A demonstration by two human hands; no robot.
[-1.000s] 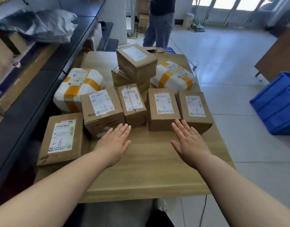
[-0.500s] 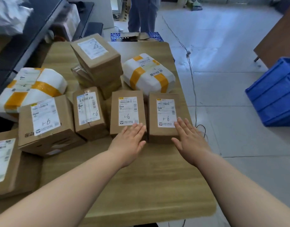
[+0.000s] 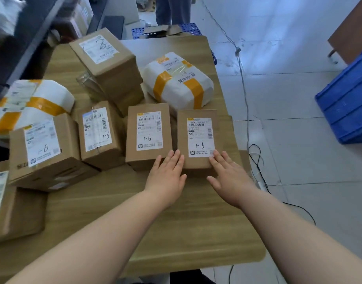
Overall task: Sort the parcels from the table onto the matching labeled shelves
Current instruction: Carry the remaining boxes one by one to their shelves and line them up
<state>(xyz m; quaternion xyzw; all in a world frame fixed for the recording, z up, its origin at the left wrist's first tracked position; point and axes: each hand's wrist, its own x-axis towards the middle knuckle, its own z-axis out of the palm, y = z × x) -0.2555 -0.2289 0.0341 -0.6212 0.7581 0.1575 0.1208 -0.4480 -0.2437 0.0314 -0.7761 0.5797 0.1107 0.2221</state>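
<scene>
While both hands lay flat with fingers straight, the left hand (image 3: 168,177) touched the near left edge of a rectangular brown cardboard parcel (image 3: 199,138) (white label, handwritten 1-6) and the right hand (image 3: 230,179) its right corner, on the wood-grain table (image 3: 186,226)

Bare counter (image 3: 176,222) lies near; boxes (image 3: 149,136) block beyond, packed close, stacked box (image 3: 106,64) tallest behind.
</scene>
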